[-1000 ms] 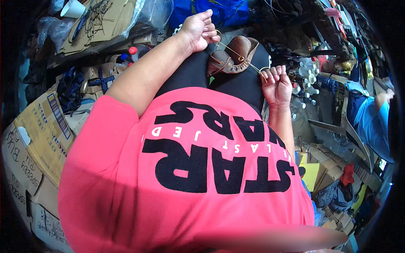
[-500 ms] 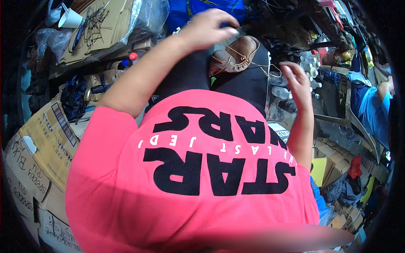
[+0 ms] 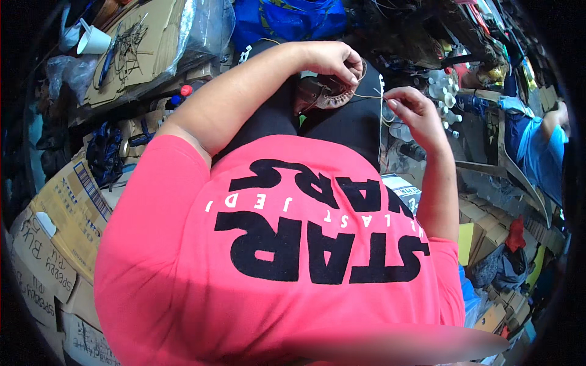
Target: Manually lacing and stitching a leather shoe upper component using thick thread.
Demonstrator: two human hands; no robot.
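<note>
A brown leather moccasin-style shoe (image 3: pixel 312 96) with gathered stitching rests on my black-clad thighs. Over its far side is my left hand (image 3: pixel 334 61), fingertips pinched together; whatever they grip is too small to make out, and the hand covers part of the shoe. A tan cord (image 3: pixel 369 96) runs from the shoe's stitched edge toward the right. My right hand (image 3: pixel 418 114) pinches this cord between thumb and forefinger, beside my right thigh, and a loose length hangs below the fingers.
A blue bag (image 3: pixel 293 21) lies beyond my knees. Cardboard sheets (image 3: pixel 152 43) with thin black cords and a white cup (image 3: pixel 93 40) are at the far left. Several small bottles (image 3: pixel 444 91) stand to the right. At the right edge is another person's blue sleeve (image 3: pixel 543 146).
My left hand has come down and nearer, onto the shoe, its fingers closing. My right hand has moved slightly left and closed on the cord. The shoe has tilted and shifted a little left.
</note>
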